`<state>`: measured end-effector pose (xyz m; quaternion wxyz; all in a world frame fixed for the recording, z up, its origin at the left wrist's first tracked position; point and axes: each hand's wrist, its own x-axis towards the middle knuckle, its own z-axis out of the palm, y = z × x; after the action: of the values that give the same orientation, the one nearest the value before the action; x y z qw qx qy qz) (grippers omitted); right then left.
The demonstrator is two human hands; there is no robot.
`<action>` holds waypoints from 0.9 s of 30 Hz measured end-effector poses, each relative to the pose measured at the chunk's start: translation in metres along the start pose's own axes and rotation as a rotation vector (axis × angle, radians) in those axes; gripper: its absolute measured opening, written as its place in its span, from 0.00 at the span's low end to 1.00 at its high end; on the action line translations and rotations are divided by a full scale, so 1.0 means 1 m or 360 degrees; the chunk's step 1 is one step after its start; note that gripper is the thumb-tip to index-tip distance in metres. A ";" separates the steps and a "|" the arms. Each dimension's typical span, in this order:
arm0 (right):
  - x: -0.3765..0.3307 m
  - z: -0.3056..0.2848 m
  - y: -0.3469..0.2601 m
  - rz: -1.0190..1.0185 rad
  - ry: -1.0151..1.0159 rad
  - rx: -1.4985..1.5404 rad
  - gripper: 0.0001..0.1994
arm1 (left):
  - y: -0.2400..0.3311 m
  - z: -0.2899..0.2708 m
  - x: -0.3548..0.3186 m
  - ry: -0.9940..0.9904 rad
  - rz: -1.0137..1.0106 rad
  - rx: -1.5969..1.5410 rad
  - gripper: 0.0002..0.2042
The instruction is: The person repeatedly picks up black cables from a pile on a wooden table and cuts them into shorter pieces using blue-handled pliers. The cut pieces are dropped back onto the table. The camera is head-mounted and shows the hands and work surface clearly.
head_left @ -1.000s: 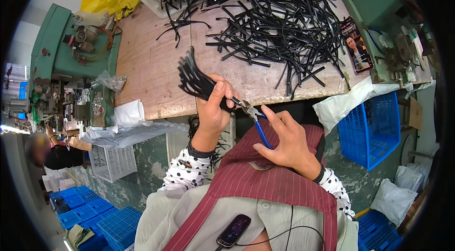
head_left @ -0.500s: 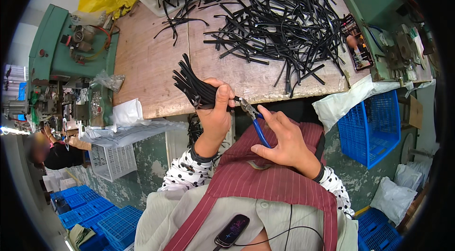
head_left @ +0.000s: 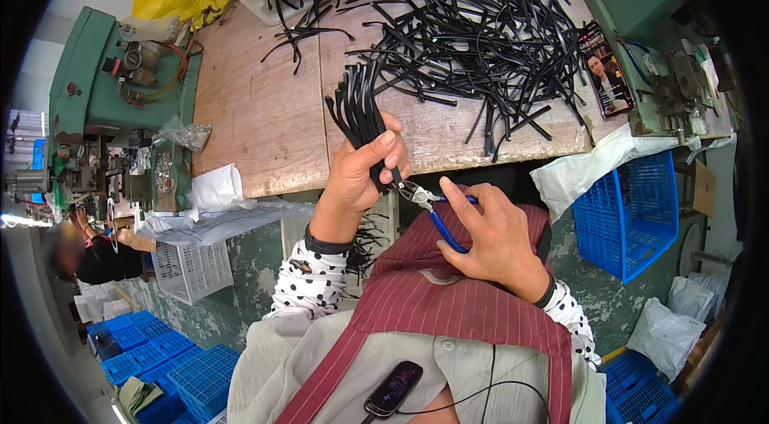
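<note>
A bundle of slim black glasses temples (head_left: 358, 108) is gripped in my left hand (head_left: 362, 168), just off the table's front edge. Their curved ends fan upward and away from me, while the other ends poke out below my fingers. My right hand (head_left: 501, 244) is closed around the blue-handled pliers (head_left: 445, 230), thumb on the near handle and the index finger stretched along the far side. The metal jaws (head_left: 414, 193) meet or almost meet the end of one temple under my left fingers; the exact contact is too small to tell.
A large heap of loose temples (head_left: 481, 32) covers the back and right of the wooden table (head_left: 256, 104). Green machines (head_left: 120, 96) flank it on both sides. A phone (head_left: 605, 72) leans at the right. Blue crate (head_left: 625, 216) and white crate (head_left: 192, 272) sit below; another person (head_left: 104, 256) is far left.
The bundle has swung from leaning left to nearly upright as my left hand turned. The pliers shifted slightly downward, and their handles are spread wider. The phone's picture is different.
</note>
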<state>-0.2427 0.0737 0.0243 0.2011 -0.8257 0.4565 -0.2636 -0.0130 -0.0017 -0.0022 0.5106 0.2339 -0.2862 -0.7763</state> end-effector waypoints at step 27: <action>-0.009 0.018 0.020 0.0243 0.0174 0.0178 0.45 | 0.064 -0.090 0.133 0.0418 0.0817 0.3639 0.14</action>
<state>-0.2483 0.0727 -0.0032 0.2412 -0.7604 0.5128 -0.3172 0.0390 -0.1636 -0.0340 0.1710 0.5692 -0.7995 0.0867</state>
